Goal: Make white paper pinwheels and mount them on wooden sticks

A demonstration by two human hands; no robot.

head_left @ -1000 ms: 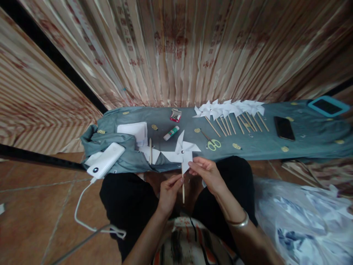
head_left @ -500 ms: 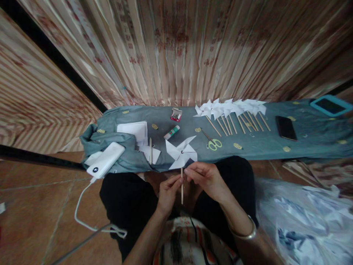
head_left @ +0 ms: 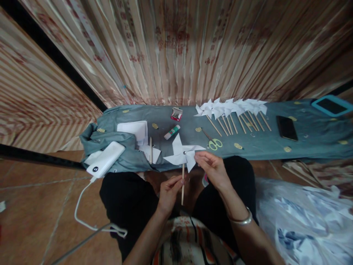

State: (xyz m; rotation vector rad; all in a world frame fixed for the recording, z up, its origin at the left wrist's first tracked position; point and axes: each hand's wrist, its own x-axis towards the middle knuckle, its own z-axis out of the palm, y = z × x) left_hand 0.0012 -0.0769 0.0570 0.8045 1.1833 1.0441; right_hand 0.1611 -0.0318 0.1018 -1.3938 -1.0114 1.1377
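A white paper pinwheel with a shiny pin at its centre stands upright in front of me on a thin wooden stick. My left hand pinches that stick below the blades. At the right edge of the blades, my right hand has its thumb and fingers closed on a paper blade. Beyond the pinwheel lie a glue stick and scissors with green handles. To its left a pale pen rests on paper scraps.
Several finished-looking pinwheels lie in a row on the cloth-covered bench. Also there are an opened pin box, paper sheets, a white power bank, a phone and a blue-framed tablet. A plastic bag sits at right.
The pinwheel's blades have turned on the stick. My right hand has moved up and slightly right, from beside the stick to the blade's edge. My left hand still grips the stick.
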